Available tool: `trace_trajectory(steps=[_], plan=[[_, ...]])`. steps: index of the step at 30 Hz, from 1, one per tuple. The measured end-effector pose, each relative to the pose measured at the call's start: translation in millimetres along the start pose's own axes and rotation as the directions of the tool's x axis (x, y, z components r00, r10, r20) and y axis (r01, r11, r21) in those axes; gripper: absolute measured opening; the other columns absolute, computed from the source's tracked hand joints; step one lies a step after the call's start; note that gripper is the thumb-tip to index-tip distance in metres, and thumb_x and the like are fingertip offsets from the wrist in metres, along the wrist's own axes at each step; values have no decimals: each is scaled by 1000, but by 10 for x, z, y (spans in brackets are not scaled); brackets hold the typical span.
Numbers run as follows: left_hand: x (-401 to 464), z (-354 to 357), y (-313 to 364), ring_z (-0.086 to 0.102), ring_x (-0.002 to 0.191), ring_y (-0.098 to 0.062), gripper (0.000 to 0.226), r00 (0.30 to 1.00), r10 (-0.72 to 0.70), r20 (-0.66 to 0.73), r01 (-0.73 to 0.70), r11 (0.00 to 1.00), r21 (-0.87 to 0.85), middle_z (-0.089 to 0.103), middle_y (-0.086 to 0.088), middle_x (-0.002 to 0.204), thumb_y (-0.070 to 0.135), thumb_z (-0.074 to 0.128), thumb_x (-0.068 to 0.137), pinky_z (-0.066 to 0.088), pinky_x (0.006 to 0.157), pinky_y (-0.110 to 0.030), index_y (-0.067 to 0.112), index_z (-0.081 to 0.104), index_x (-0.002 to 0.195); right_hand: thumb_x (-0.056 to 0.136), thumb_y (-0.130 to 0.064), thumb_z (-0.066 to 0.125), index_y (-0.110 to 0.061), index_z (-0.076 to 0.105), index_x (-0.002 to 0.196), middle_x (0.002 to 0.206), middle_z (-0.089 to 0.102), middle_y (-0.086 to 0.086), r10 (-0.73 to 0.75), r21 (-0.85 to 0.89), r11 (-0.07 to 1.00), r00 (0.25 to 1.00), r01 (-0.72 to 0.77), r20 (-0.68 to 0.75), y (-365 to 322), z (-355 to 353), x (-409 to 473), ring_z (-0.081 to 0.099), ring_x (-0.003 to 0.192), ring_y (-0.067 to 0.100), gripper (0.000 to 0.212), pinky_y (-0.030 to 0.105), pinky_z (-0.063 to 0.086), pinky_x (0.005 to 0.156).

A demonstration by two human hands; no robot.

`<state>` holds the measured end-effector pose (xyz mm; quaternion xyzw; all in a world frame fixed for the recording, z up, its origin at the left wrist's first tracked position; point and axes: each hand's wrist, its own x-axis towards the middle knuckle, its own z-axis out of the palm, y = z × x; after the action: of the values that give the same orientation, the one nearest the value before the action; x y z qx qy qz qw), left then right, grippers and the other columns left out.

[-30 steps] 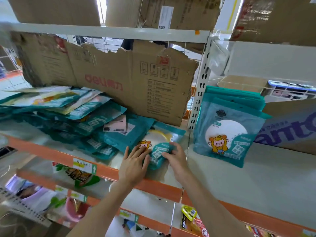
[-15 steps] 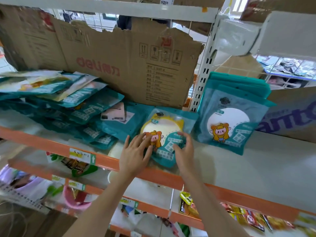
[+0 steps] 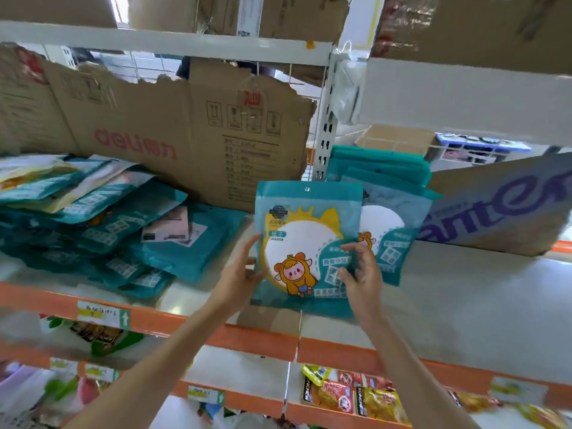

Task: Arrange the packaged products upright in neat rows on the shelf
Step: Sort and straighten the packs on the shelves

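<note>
A teal mirror packet with a cartoon figure stands upright at the front of the shelf, held between both hands. My left hand grips its left edge, thumb on the front. My right hand holds its lower right side with curled fingers. Behind it to the right, several matching teal packets stand upright in a row against the shelf post. To the left, a loose heap of the same packets lies flat.
A torn cardboard panel lines the back of the shelf. A printed carton lies at the right. The orange shelf lip carries a price label. Snack packets fill the shelves below.
The packet lay flat near the shelf edge a second ago; both hands have lifted and tipped it upright and shifted it right, in front of the standing row.
</note>
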<state>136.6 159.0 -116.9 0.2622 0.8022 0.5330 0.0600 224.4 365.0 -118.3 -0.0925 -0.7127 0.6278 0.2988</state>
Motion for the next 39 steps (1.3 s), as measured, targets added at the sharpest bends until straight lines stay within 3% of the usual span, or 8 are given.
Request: trace_trajectory(steps=[6,9,14,20,23,28,34,39], plan=[[327,563,240,58,76,-1,59,999,45,1,-44,989,140,58,10,86,2,57,89,47,63,-8,28,33,135,83,16,51,-35,49,103,109,57,-5,-44,-211,977,996,26,-80,118,-677,167,61,95,19,55,34,54,77],[522,815,381,55,77,1,60,997,80,24,-83,977,194,55,9,86,4,62,86,44,60,-7,31,35,134,87,8,53,-30,48,108,112,56,-1,-13,-321,946,986,-41,-164,217,-899,240,59,98,17,43,20,52,69],[775,1082,484,58,82,-15,66,997,72,-11,-69,977,200,55,-3,91,7,68,81,55,69,-32,36,35,131,88,5,53,-11,50,122,118,51,6,-45,-467,881,971,-72,-233,336,-1017,372,52,100,14,37,6,40,68],[877,1186,467,53,101,-14,70,985,109,-132,-70,960,273,53,-2,114,17,72,79,46,66,-20,33,32,135,86,3,56,-13,46,127,126,43,9,-46,-530,840,959,-114,-280,401,-959,534,48,110,20,45,35,50,90],[880,1221,487,52,110,-20,69,986,36,-163,-8,986,168,47,-7,126,10,70,80,51,73,-26,25,34,137,88,5,52,-16,44,127,130,41,7,-5,-464,878,966,-120,-258,415,-948,567,50,114,21,45,39,53,88],[882,1270,425,60,95,-16,64,985,-27,-173,36,998,51,58,-2,106,12,67,84,51,71,-23,23,33,137,90,3,50,-12,46,128,129,48,7,-50,-479,876,976,-59,-212,365,-966,645,52,113,22,41,41,53,86],[915,1228,469,58,96,-16,58,977,-47,-206,61,996,59,56,-3,109,12,62,87,52,72,-25,21,34,137,89,6,50,-8,47,128,131,46,11,-133,-556,830,981,33,-140,322,-948,762,48,117,21,41,24,48,84],[940,1235,461,57,105,-21,57,977,-19,-214,55,984,168,52,-10,125,14,63,87,56,81,-38,18,33,135,92,-3,52,-16,41,137,147,30,10,-121,-637,770,987,27,-104,452,-964,713,35,132,23,49,36,46,99]])
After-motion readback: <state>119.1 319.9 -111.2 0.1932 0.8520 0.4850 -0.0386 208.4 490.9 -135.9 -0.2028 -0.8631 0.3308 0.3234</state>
